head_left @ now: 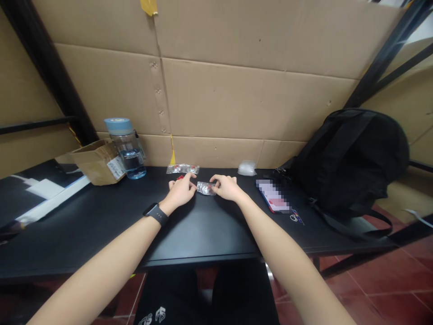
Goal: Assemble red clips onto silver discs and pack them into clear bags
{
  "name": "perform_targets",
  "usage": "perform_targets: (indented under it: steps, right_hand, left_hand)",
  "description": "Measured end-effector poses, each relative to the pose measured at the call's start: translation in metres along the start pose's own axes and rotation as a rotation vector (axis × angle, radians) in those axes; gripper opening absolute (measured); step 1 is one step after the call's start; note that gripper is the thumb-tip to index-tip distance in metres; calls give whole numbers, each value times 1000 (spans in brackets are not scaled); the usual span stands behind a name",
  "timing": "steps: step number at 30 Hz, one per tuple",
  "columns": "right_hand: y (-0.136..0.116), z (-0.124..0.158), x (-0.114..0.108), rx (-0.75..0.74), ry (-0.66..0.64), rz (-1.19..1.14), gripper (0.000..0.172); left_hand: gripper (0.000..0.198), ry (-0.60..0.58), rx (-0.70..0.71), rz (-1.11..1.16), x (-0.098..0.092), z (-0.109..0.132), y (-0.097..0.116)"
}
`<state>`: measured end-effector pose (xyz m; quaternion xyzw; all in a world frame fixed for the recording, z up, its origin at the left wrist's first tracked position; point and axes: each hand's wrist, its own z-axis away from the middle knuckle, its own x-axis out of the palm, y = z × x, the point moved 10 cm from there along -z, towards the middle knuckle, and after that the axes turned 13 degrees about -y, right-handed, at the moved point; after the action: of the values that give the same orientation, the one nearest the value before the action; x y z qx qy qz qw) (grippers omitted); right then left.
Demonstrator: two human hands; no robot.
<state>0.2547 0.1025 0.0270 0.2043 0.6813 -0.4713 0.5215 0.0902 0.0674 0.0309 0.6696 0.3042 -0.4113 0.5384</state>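
A small clear plastic packet (pixel 204 188) with silvery round pieces and a bit of red inside is between my hands at the middle of the desk. My right hand (pixel 226 187) has its thumb and fingertips on the packet's right end. My left hand (pixel 181 192), with a dark watch (pixel 155 213) on its wrist, is at the packet's left end, thumb and index finger apart. Something small and red (pixel 180 178) shows behind my left hand, mostly hidden. Just beyond lies a strip of similar clear packets (pixel 182 169).
A blue-lidded water bottle (pixel 126 151) and an open cardboard box (pixel 98 164) stand at left, near a white power strip (pixel 54 203). A clear plastic bundle (pixel 246 168) lies by the cardboard wall. At right are a phone (pixel 274 197), keys (pixel 295 218) and a black backpack (pixel 352 167).
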Motion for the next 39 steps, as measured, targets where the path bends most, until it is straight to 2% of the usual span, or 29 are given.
perform_targets:
  steps: [3,7,14,19,22,26,34,39]
  right_hand:
    - [1,1,-1,4,-3,11,25]
    - [4,3,-5,18,7,49,22]
    - [7,3,-7,39,-18,76,24]
    - [0,5,-3,-4,-23,54,25]
    - [-8,8,-4,-34,-9,106,24]
    - [-16,13,-10,-45,26,186,25]
    - [-29,13,-5,-74,32,299,30]
    - [-25,16,-16,-30,68,306,21]
  left_hand:
    - [46,-17,61,75,1,0,6]
    - [54,-11,70,-12,2,0,7]
    - [48,6,117,-76,-1,2,12]
    - [40,-94,184,-147,15,3,19]
    - [44,-104,178,-129,18,3,17]
    - [42,-75,126,-110,12,3,14]
    - [45,-138,132,-45,15,5,22]
    - [41,-95,119,-97,12,3,18]
